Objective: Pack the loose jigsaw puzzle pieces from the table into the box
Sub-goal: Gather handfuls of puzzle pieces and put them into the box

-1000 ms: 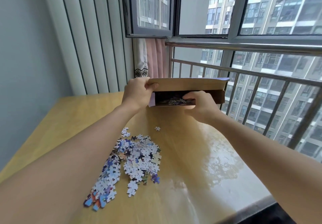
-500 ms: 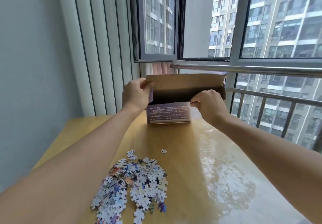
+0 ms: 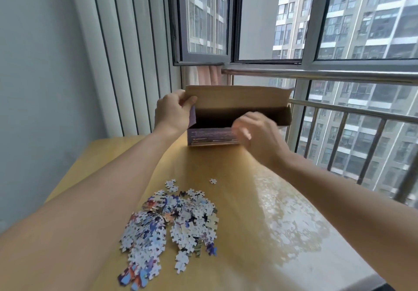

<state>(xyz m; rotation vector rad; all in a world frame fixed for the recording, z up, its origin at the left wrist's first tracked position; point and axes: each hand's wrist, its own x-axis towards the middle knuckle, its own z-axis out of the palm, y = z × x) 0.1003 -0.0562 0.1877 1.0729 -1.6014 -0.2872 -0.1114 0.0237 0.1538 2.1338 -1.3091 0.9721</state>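
Box (image 3: 212, 136) open at far end of table (image 3: 226, 168). Left hand (image 3: 173, 110) gripping its left flap; right hand (image 3: 257, 135) blurred at front wall, grasp unclear. Puzzle pieces (image 3: 172, 225) heaped nearer, apart.

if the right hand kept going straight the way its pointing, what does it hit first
Most likely the box: the right hand is blurred but points left and away, just in front of the printed front wall. Depth is unclear, so it might pass over the rim.
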